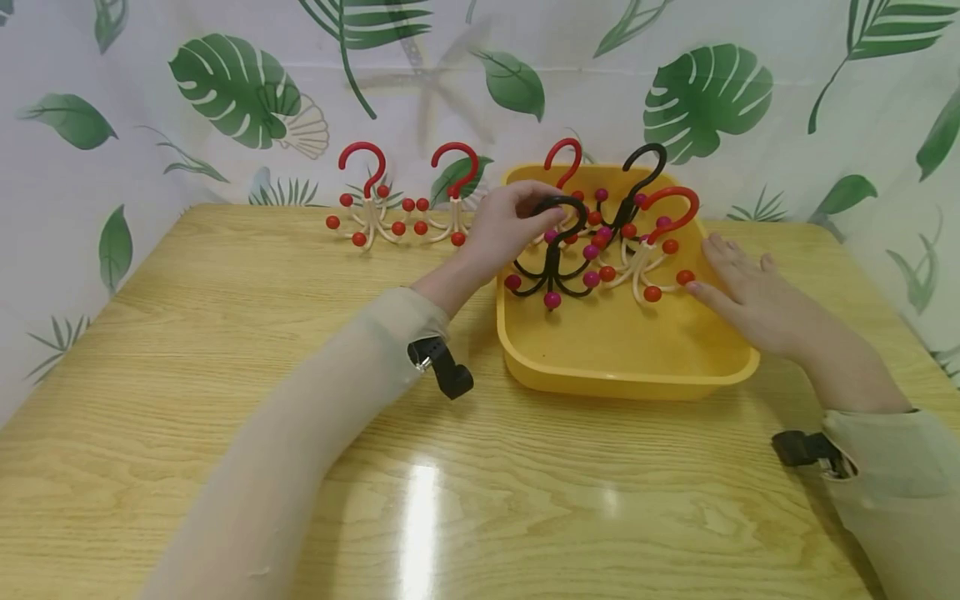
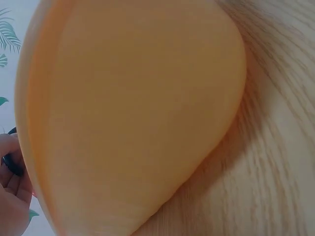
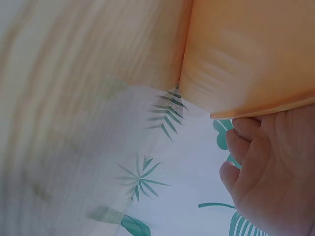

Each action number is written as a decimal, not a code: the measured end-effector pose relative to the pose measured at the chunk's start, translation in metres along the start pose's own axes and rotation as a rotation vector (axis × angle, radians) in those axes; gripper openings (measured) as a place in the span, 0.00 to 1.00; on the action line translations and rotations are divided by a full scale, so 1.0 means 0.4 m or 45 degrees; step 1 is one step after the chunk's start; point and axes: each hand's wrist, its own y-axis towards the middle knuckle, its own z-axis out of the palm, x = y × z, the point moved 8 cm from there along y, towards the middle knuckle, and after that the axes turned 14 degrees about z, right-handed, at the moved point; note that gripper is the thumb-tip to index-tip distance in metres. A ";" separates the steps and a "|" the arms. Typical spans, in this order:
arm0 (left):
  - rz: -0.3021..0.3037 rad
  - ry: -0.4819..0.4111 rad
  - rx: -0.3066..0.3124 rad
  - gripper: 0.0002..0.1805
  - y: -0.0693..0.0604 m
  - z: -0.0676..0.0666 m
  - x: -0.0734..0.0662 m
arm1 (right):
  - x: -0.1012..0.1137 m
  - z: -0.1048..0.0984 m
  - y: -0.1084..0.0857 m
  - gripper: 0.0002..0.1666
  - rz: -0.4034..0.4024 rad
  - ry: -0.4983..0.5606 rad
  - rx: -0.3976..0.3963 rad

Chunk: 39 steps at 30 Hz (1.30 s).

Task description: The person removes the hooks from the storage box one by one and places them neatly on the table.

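Note:
My left hand pinches the hook of a black octopus-shaped hanger with magenta balls on its arm tips. This hanger is upright at the left side of the yellow tub. In the left wrist view the tub wall hides most of the hanger. My right hand rests on the tub's right rim, its thumb reaching over the inside by a red-hooked hanger with cream arms. Another black hanger and another red-hooked hanger stand farther back in the tub.
Two red-hooked hangers with cream arms, one far left and one nearer the tub, stand on the wooden table. Behind the table hangs a leaf-patterned cloth. The table's front part reflects light.

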 end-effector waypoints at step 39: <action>0.236 -0.227 -0.236 0.13 -0.017 -0.113 -0.201 | -0.004 0.004 0.007 0.43 0.021 -0.010 0.009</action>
